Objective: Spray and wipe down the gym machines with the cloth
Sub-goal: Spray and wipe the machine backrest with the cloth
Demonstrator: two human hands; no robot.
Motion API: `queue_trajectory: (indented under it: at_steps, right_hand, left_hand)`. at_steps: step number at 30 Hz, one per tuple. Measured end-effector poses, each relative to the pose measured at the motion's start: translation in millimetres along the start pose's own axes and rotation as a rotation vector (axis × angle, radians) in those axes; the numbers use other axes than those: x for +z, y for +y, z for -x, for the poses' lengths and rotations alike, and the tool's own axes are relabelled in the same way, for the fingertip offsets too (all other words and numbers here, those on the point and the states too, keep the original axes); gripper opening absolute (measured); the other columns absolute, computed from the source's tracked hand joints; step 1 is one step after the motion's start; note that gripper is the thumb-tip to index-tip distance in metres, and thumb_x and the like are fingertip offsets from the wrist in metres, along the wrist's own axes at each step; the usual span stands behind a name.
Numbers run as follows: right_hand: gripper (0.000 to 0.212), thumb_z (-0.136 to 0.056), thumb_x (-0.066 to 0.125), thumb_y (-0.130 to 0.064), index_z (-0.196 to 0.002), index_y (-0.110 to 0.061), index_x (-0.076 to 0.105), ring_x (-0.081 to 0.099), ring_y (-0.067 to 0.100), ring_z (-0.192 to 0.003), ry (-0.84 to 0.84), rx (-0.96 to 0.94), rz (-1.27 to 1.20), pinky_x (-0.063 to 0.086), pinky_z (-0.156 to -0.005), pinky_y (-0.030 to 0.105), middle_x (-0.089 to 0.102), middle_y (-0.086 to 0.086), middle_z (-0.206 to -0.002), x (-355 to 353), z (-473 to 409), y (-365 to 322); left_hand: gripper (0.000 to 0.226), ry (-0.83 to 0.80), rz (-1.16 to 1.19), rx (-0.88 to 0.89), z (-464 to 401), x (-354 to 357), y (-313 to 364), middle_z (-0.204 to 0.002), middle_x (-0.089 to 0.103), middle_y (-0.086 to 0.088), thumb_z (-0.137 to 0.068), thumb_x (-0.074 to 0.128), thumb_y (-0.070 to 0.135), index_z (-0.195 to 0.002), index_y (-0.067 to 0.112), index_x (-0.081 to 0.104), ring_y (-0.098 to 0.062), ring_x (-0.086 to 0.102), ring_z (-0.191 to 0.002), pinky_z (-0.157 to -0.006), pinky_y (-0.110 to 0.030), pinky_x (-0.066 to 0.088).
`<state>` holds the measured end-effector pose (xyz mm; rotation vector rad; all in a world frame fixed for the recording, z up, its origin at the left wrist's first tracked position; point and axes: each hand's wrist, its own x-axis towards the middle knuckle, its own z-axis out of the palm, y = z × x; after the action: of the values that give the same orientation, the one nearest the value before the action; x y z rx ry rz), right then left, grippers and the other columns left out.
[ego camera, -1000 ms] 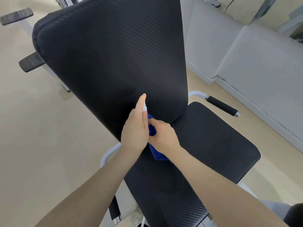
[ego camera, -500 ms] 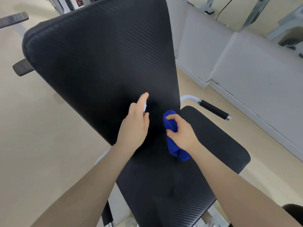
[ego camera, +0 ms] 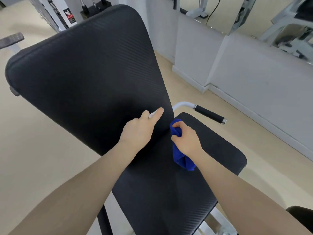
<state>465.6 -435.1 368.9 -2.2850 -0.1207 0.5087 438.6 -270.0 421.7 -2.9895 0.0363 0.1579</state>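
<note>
The right hand (ego camera: 187, 139) gripped a bunched blue cloth (ego camera: 182, 158), fingers curled round its upper part while the loose end hung below the wrist over the seat pad (ego camera: 211, 150). The cloth's top sat just beside the crease where the seat pad met the backrest pad (ego camera: 84, 78). The left hand (ego camera: 138, 131) was wrapped round a small spray bottle (ego camera: 152, 114), of which only a white tip showed between the knuckles; the index finger stretched forward over that tip, pointing at the lower part of the backrest. Whether the bottle held any liquid could not be told, since the hand hid its body. The two hands were near each other but apart.

Both pads were black with a fine ribbed texture, one backrest and one seat on a white frame. One black foam handle (ego camera: 209, 114) stuck out to the right of the seat, ending in a metal cap. Beyond lay a beige floor (ego camera: 33, 158), and a mirror (ego camera: 271, 22) above a pale low wall.
</note>
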Motion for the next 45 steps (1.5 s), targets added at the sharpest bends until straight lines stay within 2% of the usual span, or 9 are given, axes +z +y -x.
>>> queue_trajectory:
  at_steps: [8,12,15,18,25,29,34,39,45]
  right_hand:
    - [0.035,-0.084,0.058,-0.015,-0.117,-0.022,0.049,0.057,0.019,-0.088,-0.006,-0.015,0.015,0.044,-0.073,0.028,0.059,0.003,-0.106,-0.5,-7.2,8.8]
    - [0.034,-0.084,0.057,-0.015,-0.116,-0.021,0.049,0.057,0.02,-0.087,0.021,-0.035,0.016,0.047,-0.074,0.031,0.059,0.003,-0.104,-1.5,-14.0,4.6]
    - [0.034,-0.084,0.057,-0.016,-0.117,-0.019,0.049,0.056,0.021,-0.087,0.08,-0.044,0.031,0.045,-0.072,0.031,0.059,0.004,-0.101,-3.5,-15.9,6.1]
    - [0.034,-0.084,0.056,-0.015,-0.117,-0.02,0.049,0.056,0.02,-0.085,0.163,0.024,-0.014,0.043,-0.07,0.029,0.059,0.004,-0.098,-3.7,-17.5,14.7]
    - [0.036,-0.086,0.055,-0.015,-0.12,-0.023,0.048,0.058,0.016,-0.089,0.182,0.116,-0.178,0.046,-0.074,0.028,0.059,0.0,-0.103,15.3,-19.8,25.1]
    - [0.036,-0.086,0.055,-0.015,-0.121,-0.022,0.048,0.058,0.017,-0.089,0.222,0.165,-0.192,0.045,-0.075,0.028,0.059,0.001,-0.104,10.5,-15.9,34.8]
    - [0.035,-0.087,0.054,-0.013,-0.121,-0.02,0.048,0.056,0.012,-0.08,0.184,0.235,-0.22,0.043,-0.071,0.026,0.06,0.002,-0.106,12.0,-7.2,44.1]
    - [0.04,-0.093,0.05,-0.014,-0.133,-0.015,0.042,0.054,0.017,-0.101,0.15,0.18,-0.254,0.039,-0.084,0.023,0.052,0.005,-0.124,35.9,-10.3,33.4]
    - [0.044,-0.095,0.046,-0.01,-0.137,-0.015,0.033,0.046,0.014,-0.093,0.201,0.308,-0.613,0.037,-0.079,0.025,0.047,0.008,-0.125,64.9,-60.1,-6.7]
  left_hand:
    - [0.054,-0.057,0.111,0.034,3.3,-1.3,-1.8,-0.098,0.04,-0.003,-0.097,0.036,0.019,-0.145,0.028,0.013,-0.013,0.032,-0.048,-0.05,-0.029,0.035]
    - [0.067,-0.083,-0.158,0.162,-6.0,-2.0,4.1,-0.102,0.04,-0.005,-0.091,0.043,0.008,-0.145,0.028,0.007,-0.016,0.036,-0.05,-0.048,-0.031,0.037]
    - [0.073,-0.003,-0.363,0.261,-21.6,-10.4,18.0,-0.099,0.054,-0.003,-0.075,0.065,0.016,-0.137,0.036,0.033,-0.017,0.046,-0.05,-0.041,-0.025,0.027]
    - [0.072,-0.13,-0.375,0.301,-42.3,-0.8,31.2,-0.118,0.044,-0.016,-0.084,0.048,0.0,-0.144,0.021,0.015,-0.021,0.046,-0.065,-0.04,-0.028,0.019]
    - [0.067,-0.163,-0.403,0.271,-54.6,13.4,31.3,-0.121,0.038,-0.024,-0.082,0.048,-0.005,-0.139,0.011,0.017,-0.03,0.059,-0.082,-0.063,-0.034,0.051]
    - [0.062,0.003,-0.414,0.314,-64.7,17.5,44.3,-0.097,0.057,-0.012,-0.071,0.069,0.014,-0.127,0.028,0.045,-0.019,0.055,-0.055,-0.044,-0.024,0.043]
    - [0.068,-0.127,-0.393,0.248,-18.6,57.6,24.4,-0.11,0.051,-0.013,-0.075,0.051,-0.003,-0.134,0.02,0.029,-0.021,0.057,-0.066,-0.047,-0.026,0.041]
    - [0.063,0.029,-0.348,0.202,0.2,72.7,9.2,-0.067,0.056,-0.003,-0.045,0.06,0.004,-0.101,0.031,0.066,-0.013,0.039,-0.034,-0.037,-0.019,0.018]
    - [0.052,0.268,-0.228,0.166,19.3,44.6,-14.1,-0.06,0.043,-0.004,-0.08,0.045,0.003,-0.132,0.012,0.045,-0.013,0.015,-0.039,-0.037,-0.018,0.012]
